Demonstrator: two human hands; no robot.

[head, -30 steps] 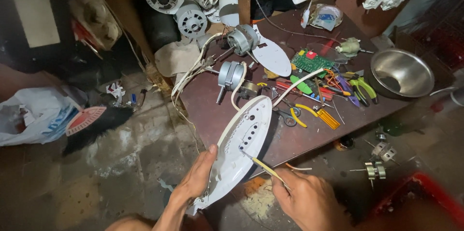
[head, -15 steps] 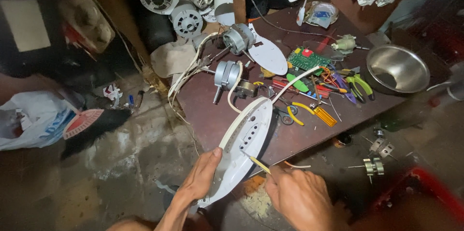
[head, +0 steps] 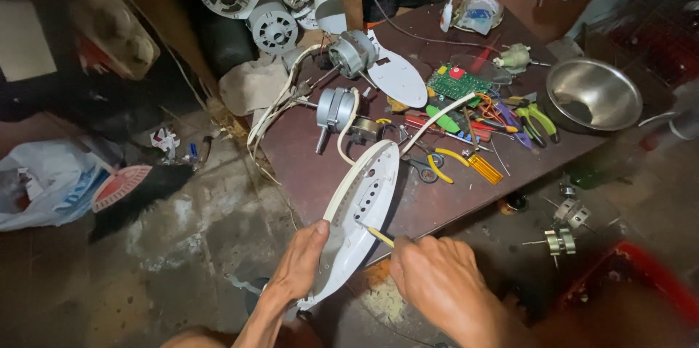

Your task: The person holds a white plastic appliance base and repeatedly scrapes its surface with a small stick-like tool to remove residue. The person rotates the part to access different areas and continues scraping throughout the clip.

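head view looks steeply down, close over the worktable (head: pixel 437 202).

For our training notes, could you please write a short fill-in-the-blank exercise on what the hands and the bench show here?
1. The left hand steadies a white plastic ____ by its edge.
2. The right hand holds a tool with a ____ handle against the panel.
3. The steel bowl sits at the table's ____ end.
4. The pliers by the bowl have ____ handles.

Missing words: panel; yellow; right; green
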